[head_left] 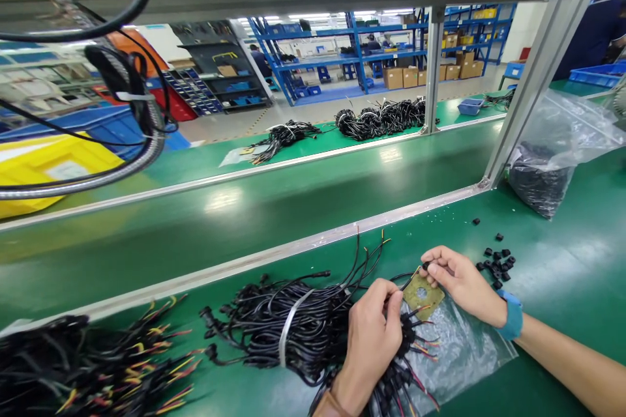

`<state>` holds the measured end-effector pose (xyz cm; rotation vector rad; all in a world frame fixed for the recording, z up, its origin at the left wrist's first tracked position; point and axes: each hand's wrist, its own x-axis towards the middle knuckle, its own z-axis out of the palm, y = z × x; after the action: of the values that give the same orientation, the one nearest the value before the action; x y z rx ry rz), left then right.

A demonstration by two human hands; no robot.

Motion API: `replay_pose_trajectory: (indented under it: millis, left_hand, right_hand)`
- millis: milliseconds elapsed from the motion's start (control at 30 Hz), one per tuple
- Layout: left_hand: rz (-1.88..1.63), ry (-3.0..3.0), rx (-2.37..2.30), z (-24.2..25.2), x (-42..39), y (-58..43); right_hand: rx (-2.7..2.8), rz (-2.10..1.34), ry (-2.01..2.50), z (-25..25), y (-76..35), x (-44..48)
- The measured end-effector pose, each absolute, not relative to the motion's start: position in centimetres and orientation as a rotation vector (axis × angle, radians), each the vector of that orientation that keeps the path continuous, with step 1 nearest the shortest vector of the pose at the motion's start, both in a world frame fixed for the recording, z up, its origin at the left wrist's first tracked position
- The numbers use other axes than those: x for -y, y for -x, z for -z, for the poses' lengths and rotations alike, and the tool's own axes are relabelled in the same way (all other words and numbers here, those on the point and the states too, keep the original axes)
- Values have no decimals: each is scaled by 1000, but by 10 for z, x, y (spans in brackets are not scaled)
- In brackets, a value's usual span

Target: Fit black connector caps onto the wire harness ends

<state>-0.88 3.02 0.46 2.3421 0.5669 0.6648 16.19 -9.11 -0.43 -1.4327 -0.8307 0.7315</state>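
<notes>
My left hand (375, 329) is closed at the right end of a bundle of black cables (264, 319) bound with a white tie; its fingertips pinch something too small to make out. My right hand (452, 277), with a teal band on the wrist, pinches a small black piece (425, 266). Just below those fingers lies a yellowish square plate (415, 294) with a round hole, on a clear plastic bag (454, 355). Stripped coloured wire ends fan out beside my left hand. Several small black caps (496, 267) are scattered right of my right hand.
Another cable pile (98, 365) lies at the lower left. A metal post (533, 71) rises from the green table (577, 260), near a clear bag of black parts (540, 176). More cable bundles (381, 118) sit beyond the rail. A dark cable loop (151, 78) hangs upper left.
</notes>
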Motion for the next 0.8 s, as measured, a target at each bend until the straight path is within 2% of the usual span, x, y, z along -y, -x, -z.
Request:
replay_pose_trajectory:
  millis: [333,800]
  left_hand:
    - [-604,-2379,-558,-3,-30,10]
    - [-601,-2444,-516,-5,-30,9]
  right_hand:
    - [850,-756,1408,3,-160,93]
    - [962,-615,1518,2,-159,95]
